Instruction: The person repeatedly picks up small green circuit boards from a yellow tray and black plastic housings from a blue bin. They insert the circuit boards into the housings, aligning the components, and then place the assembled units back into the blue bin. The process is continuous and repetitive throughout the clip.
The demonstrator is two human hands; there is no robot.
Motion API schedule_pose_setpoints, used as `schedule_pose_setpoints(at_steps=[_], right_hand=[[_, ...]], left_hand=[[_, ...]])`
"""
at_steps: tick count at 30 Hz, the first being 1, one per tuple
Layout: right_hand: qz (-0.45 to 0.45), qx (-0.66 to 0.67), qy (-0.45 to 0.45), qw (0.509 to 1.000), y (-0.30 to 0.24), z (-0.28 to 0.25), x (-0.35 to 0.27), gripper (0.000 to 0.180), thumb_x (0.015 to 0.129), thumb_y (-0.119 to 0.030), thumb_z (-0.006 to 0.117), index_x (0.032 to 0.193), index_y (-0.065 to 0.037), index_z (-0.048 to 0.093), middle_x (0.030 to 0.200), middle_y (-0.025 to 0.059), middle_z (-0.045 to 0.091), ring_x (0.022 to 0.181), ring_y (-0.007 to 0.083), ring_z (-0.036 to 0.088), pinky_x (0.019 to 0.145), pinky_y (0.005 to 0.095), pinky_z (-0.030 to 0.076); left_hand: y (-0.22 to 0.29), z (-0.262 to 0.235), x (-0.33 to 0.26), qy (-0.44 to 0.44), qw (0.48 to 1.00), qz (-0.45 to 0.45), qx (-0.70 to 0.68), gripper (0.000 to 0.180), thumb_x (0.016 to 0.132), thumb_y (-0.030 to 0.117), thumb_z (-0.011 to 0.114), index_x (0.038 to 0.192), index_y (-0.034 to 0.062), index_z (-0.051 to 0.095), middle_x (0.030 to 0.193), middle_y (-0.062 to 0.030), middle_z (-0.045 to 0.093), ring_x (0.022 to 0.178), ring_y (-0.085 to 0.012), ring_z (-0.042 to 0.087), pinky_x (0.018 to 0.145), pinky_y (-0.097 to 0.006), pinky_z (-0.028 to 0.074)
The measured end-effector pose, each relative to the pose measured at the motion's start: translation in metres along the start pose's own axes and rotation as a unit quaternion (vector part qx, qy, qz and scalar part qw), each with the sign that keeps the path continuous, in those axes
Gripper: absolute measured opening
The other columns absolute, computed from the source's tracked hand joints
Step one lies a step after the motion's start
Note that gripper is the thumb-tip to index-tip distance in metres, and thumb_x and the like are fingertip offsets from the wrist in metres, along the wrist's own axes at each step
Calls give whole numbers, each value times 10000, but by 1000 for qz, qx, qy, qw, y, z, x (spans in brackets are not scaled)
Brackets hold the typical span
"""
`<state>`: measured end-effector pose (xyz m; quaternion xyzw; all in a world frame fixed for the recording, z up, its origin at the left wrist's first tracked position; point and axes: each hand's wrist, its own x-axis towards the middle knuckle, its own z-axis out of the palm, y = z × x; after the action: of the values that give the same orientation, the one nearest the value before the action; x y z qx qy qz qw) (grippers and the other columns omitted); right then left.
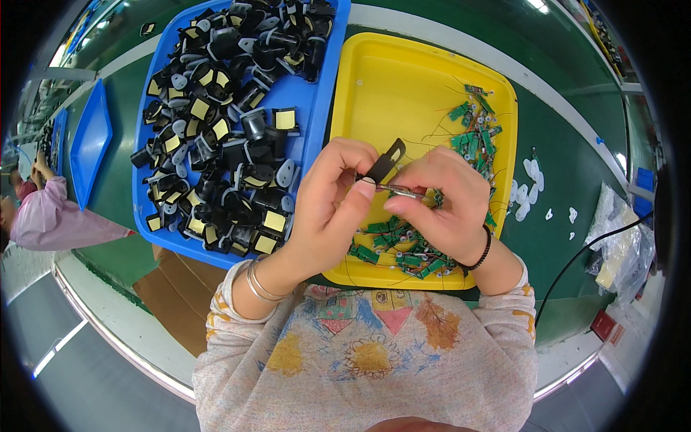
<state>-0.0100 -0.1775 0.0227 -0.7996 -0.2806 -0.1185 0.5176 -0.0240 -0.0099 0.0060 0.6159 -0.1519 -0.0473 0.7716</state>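
Your left hand [327, 209] is closed around a small black bracket [389, 160], pinching its lower end between thumb and fingers so the flat tab juts up toward 1 o'clock above the yellow tray [403, 79]. Your right hand [439, 201] is curled shut on a thin metal pin [400, 191]. Its long axis lies nearly level, running from 3 o'clock toward 9 o'clock, with the tip meeting the bracket's base just beside your left thumb. So the bracket sits at 9 o'clock from your right hand, touching distance, both hands equally close. Green circuit boards [403, 248] lie in the tray beneath; the blue tray [317, 93] of black coil parts [230, 129] sits at 10 o'clock on the counter [568, 180].
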Motion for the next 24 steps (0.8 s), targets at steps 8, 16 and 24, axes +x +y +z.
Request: schedule_pose_setpoints(at_steps=[8, 16, 24], right_hand=[[94, 62, 68, 991, 5, -2, -3, 161, 625, -108, 745, 750, -81, 647, 848, 33, 497, 692, 129, 478, 527, 243, 378], [-62, -146, 19, 987, 1, -14, 8, 162, 610, -151, 741, 718, -90, 637, 832, 32, 547, 768, 180, 489, 594, 274, 392], [67, 27, -78, 994, 2, -5, 1, 147, 678, -92, 704, 766, -29, 605, 703, 54, 575, 544, 140, 548, 484, 235, 422]], left_hand=[[7, 0, 6, 12, 1000, -13, 8, 177, 773, 20, 592, 919, -11, 496, 1102, -122, 468, 971, -158, 524, 805, -266, 465], [1, -6, 5, 27, 999, 29, 35, 163, 737, -4, 619, 856, -17, 509, 1130, -149, 487, 959, -162, 545, 746, -247, 488], [6, -10, 3, 21, 997, 18, 78, 158, 736, -2, 622, 843, -22, 508, 1013, -153, 564, 893, -143, 565, 680, -224, 490]])
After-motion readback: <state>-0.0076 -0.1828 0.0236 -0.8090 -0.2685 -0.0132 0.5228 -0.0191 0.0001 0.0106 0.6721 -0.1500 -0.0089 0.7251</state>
